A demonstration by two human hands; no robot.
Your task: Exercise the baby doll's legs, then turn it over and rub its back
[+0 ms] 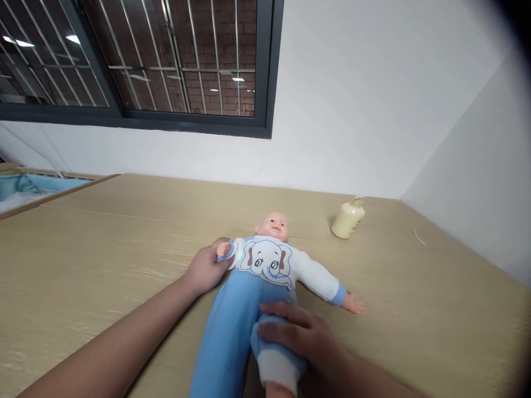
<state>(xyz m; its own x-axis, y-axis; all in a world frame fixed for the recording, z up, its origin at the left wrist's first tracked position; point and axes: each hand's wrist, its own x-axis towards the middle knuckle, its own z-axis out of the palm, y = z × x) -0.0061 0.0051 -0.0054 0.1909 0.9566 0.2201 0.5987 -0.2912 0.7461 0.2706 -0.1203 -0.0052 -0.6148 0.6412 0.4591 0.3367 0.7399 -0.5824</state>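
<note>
Doll (265, 265) supine on table (103, 249), left hand (206, 269) gripping its arm, right hand (301, 331) clasping its leg

This looks like a plain indoor room set up for baby-care practice rather than a lived-in home. A wide pale wooden desk (103, 243) runs into the corner of bare white walls (373, 94), carrying a baby doll (265, 265) and a feeding bottle (348, 219). A dark-framed barred window (166, 61) faces brick, and a wooden cot edge with blue bedding (37, 185) shows at left.
</note>
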